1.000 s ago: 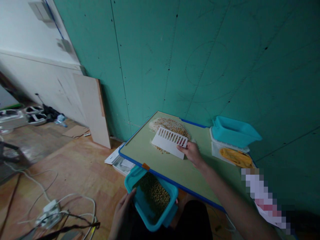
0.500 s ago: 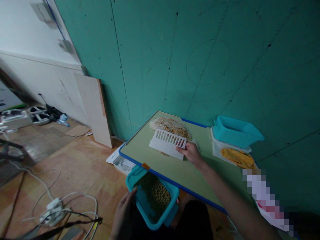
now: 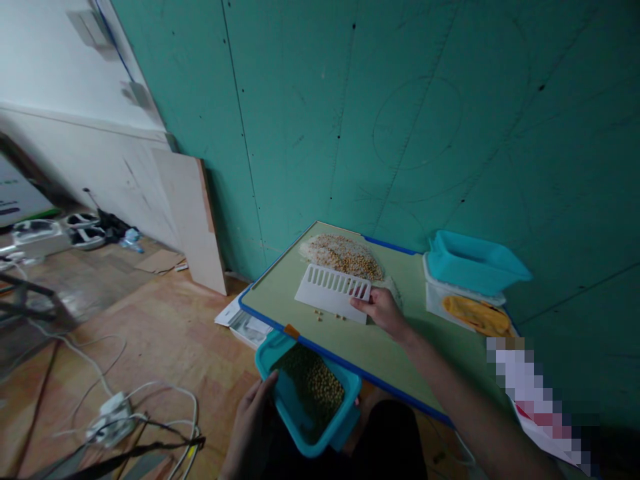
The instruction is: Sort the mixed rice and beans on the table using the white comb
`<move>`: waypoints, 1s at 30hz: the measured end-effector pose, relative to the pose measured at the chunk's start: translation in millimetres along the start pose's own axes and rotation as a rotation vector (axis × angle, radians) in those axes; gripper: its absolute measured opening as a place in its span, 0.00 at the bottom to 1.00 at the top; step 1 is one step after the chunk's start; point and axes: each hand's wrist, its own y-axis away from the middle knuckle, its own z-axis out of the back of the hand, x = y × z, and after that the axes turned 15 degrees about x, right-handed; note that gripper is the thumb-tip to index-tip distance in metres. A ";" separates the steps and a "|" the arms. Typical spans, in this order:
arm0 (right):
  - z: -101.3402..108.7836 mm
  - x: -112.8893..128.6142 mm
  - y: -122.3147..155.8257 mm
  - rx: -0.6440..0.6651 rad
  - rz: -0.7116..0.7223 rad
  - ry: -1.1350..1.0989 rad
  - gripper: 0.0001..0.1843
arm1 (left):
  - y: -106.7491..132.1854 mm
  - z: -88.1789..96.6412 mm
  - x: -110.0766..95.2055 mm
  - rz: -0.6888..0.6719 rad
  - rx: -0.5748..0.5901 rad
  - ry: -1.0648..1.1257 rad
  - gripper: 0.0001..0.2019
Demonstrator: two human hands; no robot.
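Note:
My right hand [image 3: 383, 309] grips the right end of a white slotted scraper [image 3: 331, 291] standing on edge on the green table [image 3: 350, 340]. A few loose beans [image 3: 327, 315] lie just in front of the scraper. Behind it, a pile of beans mixed with white grains [image 3: 343, 254] sits at the table's far corner. My left hand [image 3: 250, 423] holds a teal plastic container [image 3: 330, 433] half full of beans just below the table's near blue edge.
A teal tub [image 3: 475, 263] rests on a white tray holding something yellow [image 3: 473, 315] at the table's right. A wooden board [image 3: 193, 220] leans on the green wall. Cables and a power strip [image 3: 113, 420] lie on the wooden floor at left.
My right hand has dragged the scraper toward me, away from the pile, pulling a few beans along. The left hand keeps the container under the table edge.

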 end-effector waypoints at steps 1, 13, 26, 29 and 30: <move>0.3 1.4 1.6 0.002 -0.002 0.005 0.20 | -0.4 0.7 0.6 0.003 0.004 0.007 0.17; 18.0 0.4 58.9 -0.112 -0.033 0.170 0.20 | -0.9 -3.2 4.5 0.017 0.037 0.014 0.16; -7.4 4.0 141.5 -0.254 -0.034 0.443 0.17 | -8.2 -14.3 12.4 -0.011 0.030 0.054 0.13; -18.9 8.4 150.0 -0.203 0.012 0.433 0.15 | -7.4 -15.6 9.4 -0.004 0.015 0.044 0.14; -21.6 9.8 150.7 -0.175 0.025 0.425 0.15 | -6.9 -15.6 8.2 0.003 0.009 0.032 0.15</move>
